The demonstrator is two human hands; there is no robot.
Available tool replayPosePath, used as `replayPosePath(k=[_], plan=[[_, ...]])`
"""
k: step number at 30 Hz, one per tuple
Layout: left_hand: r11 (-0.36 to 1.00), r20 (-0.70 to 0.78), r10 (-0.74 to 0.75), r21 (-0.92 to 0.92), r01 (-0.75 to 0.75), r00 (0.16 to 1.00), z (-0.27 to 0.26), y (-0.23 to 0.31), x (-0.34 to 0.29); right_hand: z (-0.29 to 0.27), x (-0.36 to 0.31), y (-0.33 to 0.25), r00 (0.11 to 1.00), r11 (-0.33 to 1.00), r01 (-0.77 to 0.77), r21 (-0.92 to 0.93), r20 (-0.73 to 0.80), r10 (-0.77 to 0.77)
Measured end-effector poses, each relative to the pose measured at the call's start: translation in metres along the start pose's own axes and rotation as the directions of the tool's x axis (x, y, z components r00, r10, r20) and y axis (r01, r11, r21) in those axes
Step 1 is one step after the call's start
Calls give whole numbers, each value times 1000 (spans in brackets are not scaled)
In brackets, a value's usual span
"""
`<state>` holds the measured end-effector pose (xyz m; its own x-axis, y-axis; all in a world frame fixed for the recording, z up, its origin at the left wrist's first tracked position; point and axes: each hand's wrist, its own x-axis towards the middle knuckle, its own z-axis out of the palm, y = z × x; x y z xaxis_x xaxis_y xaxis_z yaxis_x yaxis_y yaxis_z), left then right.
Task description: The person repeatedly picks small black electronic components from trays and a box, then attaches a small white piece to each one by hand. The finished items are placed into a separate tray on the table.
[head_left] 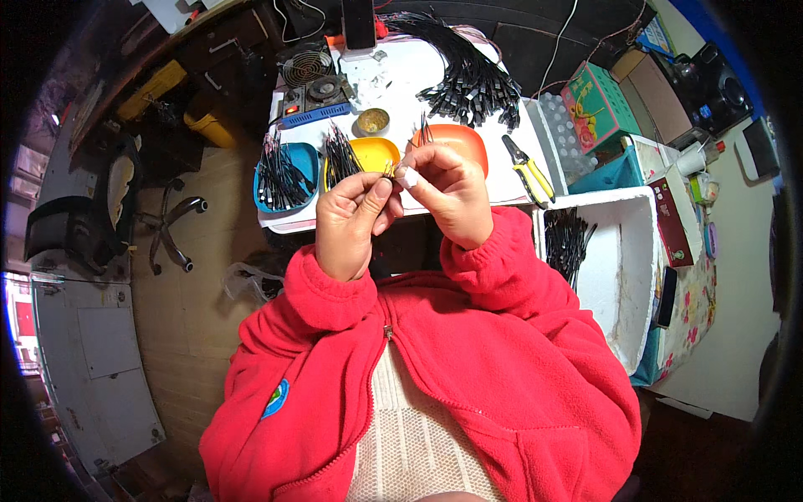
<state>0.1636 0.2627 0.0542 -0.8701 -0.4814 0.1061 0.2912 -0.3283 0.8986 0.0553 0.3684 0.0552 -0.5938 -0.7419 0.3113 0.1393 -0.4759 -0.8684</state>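
Both hands are held close together in front of the chest, over the near edge of the white surface [410, 77], with the forearms angled inward and the elbows bent. The left hand [350, 222] is turned with its palm side partly shown, and its thumb is pressed against the curled index finger. The right hand [452, 194] is bent at the wrist toward it, with index finger and thumb closed in a pinch. A small pale piece [406, 176] is gripped where the fingertips of both hands meet, in front of the yellow tray [376, 152] and the orange tray [468, 144]. Its shape is largely covered by the fingers, and it cannot be told which hand bears most of the grip. A thin brassy tip [389, 170] is glimpsed at the left fingertips, too small to be identified.

The forearms are hidden by red sleeves [322, 289]. Part of the orange tray is blocked by the right hand. In the blue tray [310, 159], black cables [280, 180] are heaped, their separate ends hard to make out. The far cable bundle [473, 92] is tangled, with single strands indistinct.
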Motion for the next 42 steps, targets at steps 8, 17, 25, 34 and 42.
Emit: replayPosePath(k=[8, 17, 25, 34, 42], plan=[[987, 13, -52, -153, 54, 999, 0, -6, -2, 3, -9, 23, 971, 780, -209, 589, 33, 235], [979, 191, -167, -83, 185, 967, -4, 2, -5, -15, -8, 6, 945, 828, -325, 456, 178, 274], [976, 208, -212, 4, 216, 955, -6, 0, -7, -16, -11, 11, 867, 638, -499, 587, 348, 358], [950, 260, -297, -13, 311, 919, -11, -1, -3, -27, -9, 15, 882, 748, -470, 469, 282, 377], [960, 216, -277, 100, 261, 936, -17, 1, -1, -29, -7, 21, 884, 813, -465, 351, 228, 407]])
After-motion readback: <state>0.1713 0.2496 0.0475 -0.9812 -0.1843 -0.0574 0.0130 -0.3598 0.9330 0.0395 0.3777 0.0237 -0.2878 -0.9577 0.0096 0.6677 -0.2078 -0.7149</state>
